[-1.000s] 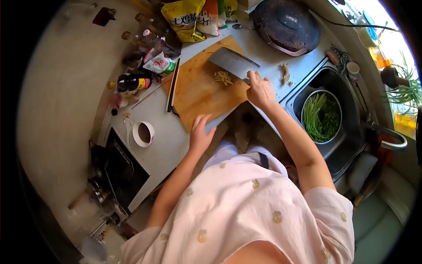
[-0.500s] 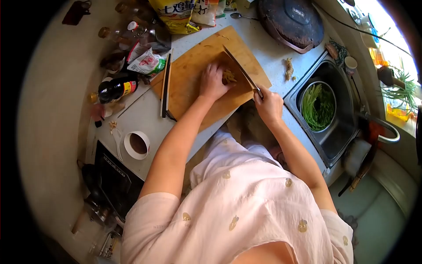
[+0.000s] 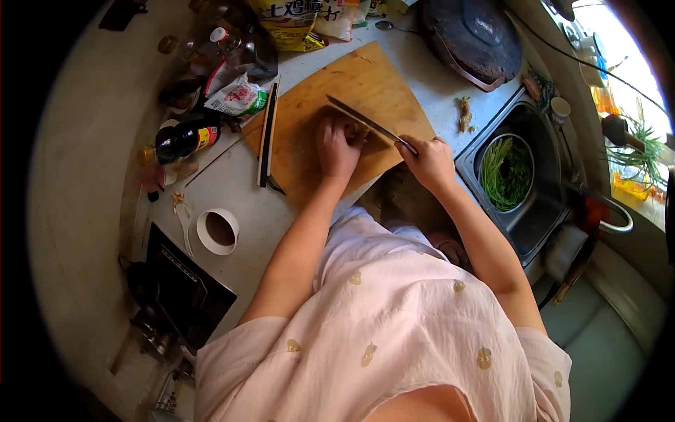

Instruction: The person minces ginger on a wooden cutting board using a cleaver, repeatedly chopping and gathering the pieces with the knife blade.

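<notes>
My right hand [image 3: 430, 165] is closed around the handle of a kitchen knife [image 3: 363, 118]. Its long dark blade slants up and left across the wooden cutting board [image 3: 380, 70], just beyond my left hand. With fingers curled, my left hand [image 3: 338, 149] is closed on small yellowish food pieces [image 3: 360, 131] at the near part of the board. The fingers and the blade partly hide these pieces, and their kind is unclear. Black-and-pale chopsticks or sticks [image 3: 267, 133] lie along the board's left edge.
A sink [image 3: 524, 232] on the right holds a bowl of long green vegetables [image 3: 506, 172]. Light brown scraps [image 3: 464, 114] lie beside the board. A cup of brown liquid [image 3: 219, 231], a soy-sauce-like bottle [image 3: 186, 141] and seasoning bags [image 3: 292, 24] stand left and behind. A round dark appliance [image 3: 474, 39] sits at the back.
The knife has shifted left and its blade now lies closer over the yellowish pieces. My left hand has turned more upright, its fingers drawn in around them.
</notes>
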The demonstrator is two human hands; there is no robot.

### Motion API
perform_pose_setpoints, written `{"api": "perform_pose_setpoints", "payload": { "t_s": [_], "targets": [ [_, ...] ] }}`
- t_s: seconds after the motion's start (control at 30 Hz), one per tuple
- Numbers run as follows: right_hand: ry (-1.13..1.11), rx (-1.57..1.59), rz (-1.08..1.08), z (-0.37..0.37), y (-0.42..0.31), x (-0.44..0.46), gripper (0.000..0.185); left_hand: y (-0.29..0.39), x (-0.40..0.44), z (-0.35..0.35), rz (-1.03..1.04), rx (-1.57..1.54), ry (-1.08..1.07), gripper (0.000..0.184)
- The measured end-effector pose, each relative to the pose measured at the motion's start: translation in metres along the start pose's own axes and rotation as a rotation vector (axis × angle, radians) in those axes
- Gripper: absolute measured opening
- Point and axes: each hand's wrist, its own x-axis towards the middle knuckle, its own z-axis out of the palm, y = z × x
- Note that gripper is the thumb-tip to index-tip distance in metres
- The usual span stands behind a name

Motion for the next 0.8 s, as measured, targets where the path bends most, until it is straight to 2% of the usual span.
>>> {"api": "perform_pose_setpoints", "payload": {
  "t_s": [0.03,0.17,0.37,0.5,0.6,0.8],
  "targets": [
    [0.003,-0.001,0.012,-0.001,0.000,0.001,0.021,0.002,0.000,-0.003,-0.017,-0.002,0.009,0.028],
    [-0.021,0.041,0.055,0.006,-0.001,-0.005,0.022,-0.012,-0.010,0.000,0.225,-0.009,-0.120,0.022],
    [-0.047,0.023,0.060,0.019,0.002,-0.003,0.024,-0.018,0.002,0.009,0.206,-0.008,-0.024,0.014],
    [-0.054,0.007,0.087,0.007,-0.007,0.006,0.025,-0.011,0.005,0.005,0.211,-0.004,-0.061,0.013],
    [0.032,-0.082,-0.017,0.001,-0.016,0.006,0.024,-0.021,0.006,0.017,0.179,-0.022,-0.087,0.013],
    [-0.110,-0.150,-0.062,-0.006,-0.028,0.004,0.018,-0.014,0.009,0.013,0.170,0.060,-0.116,0.010]
  ]
}}
